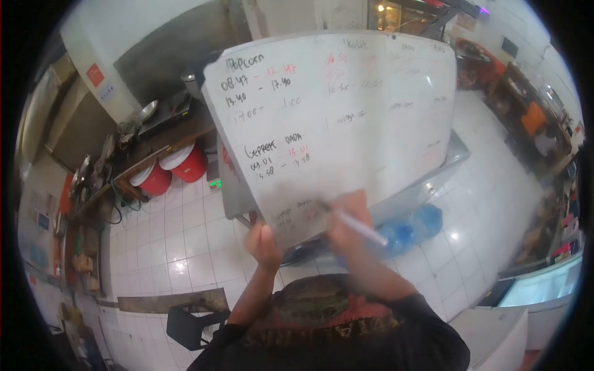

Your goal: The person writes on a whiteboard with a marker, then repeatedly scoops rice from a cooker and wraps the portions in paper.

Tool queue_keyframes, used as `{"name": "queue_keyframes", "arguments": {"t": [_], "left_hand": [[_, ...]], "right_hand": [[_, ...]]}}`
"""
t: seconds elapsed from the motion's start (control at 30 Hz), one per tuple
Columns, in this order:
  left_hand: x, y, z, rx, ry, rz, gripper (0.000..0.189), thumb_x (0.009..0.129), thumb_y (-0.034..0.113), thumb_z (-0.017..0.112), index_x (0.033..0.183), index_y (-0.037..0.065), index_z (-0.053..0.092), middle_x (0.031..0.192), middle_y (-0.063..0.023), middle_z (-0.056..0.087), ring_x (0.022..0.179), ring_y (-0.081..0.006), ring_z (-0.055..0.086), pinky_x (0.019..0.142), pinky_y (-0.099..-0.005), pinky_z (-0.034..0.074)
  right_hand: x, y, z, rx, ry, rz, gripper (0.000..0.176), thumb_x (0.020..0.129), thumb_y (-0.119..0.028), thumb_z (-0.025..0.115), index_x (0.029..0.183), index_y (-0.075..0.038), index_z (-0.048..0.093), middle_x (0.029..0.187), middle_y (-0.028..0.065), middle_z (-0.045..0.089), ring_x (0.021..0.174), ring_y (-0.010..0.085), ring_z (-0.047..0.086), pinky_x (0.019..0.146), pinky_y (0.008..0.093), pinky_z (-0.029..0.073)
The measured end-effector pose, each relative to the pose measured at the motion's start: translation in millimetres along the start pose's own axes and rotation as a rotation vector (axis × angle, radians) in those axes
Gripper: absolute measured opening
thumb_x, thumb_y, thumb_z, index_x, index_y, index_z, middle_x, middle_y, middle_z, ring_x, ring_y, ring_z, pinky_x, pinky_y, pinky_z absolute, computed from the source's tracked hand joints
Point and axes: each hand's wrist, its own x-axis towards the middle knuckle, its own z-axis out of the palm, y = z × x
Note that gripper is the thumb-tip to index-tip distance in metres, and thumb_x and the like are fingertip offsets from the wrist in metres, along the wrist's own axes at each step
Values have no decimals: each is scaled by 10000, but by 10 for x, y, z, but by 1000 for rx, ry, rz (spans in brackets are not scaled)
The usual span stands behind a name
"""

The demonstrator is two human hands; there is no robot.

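Observation:
A large whiteboard (346, 154) covered in handwritten words and times, in black and red, is tilted in front of me. My left hand (263, 246) grips its lower left edge, thumb up and fingers curled. In my right hand (348, 217) is a white marker (364, 228), its dark tip pointing left toward the lower part of the board. That hand is slightly blurred and overlaps the board's bottom edge. Faint writing lies just left of the tip.
Red buckets (185, 164) with white lids stand under a counter (154, 145) at left. Blue water jugs (416, 229) sit on the tiled floor right of my hand. A black stool (193, 324) is at lower left, and shelving (537, 117) lines the right.

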Motion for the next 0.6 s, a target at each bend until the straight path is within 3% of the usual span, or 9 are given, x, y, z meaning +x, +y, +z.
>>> {"name": "queue_keyframes", "arguments": {"t": [0.03, 0.13, 0.27, 0.37, 0.47, 0.6], "left_hand": [[-3, -10, -44, 19, -20, -23, 337, 963, 166, 436, 799, -79, 600, 629, -60, 578, 575, -96, 492, 513, -283, 367], [52, -18, -9, 14, 18, -24, 278, 930, 140, 466, 757, -49, 574, 590, -89, 524, 513, -145, 483, 498, -330, 357], [-6, -136, -30, 87, 35, 20, 255, 911, 117, 492, 704, -25, 538, 561, -113, 482, 475, -169, 462, 478, -353, 331], [55, 12, 25, -65, 52, -43, 272, 914, 117, 499, 681, -22, 515, 562, -115, 474, 480, -163, 447, 479, -351, 315], [33, -46, -32, -47, 15, -43, 272, 923, 123, 495, 706, -37, 534, 591, -110, 526, 512, -147, 470, 499, -331, 357], [84, 37, 50, -117, 45, -40, 259, 925, 123, 487, 810, -77, 604, 644, -106, 602, 563, -134, 522, 540, -300, 416]], "right_hand": [[-125, -26, -35, -60, -111, -75, 207, 669, -48, 772, 854, -84, 686, 782, 81, 625, 774, 252, 596, 667, 339, 490], [-422, -57, 38, -5, -388, 11, 230, 637, -85, 796, 842, -120, 699, 794, 63, 651, 820, 279, 597, 687, 369, 500], [-542, 70, 91, -84, -387, -35, 251, 678, -34, 777, 911, -94, 702, 833, 83, 657, 849, 281, 576, 741, 375, 486], [-568, 94, 142, -81, -301, -53, 272, 664, -26, 784, 914, -95, 702, 834, 75, 663, 857, 286, 585, 744, 378, 492], [-537, 13, 146, -129, -306, 2, 291, 651, -22, 792, 919, -93, 703, 843, 72, 666, 850, 293, 586, 736, 380, 492], [-482, 1, 150, -161, -328, -95, 289, 659, -20, 793, 926, -87, 704, 859, 75, 666, 832, 302, 586, 722, 386, 493]]}}
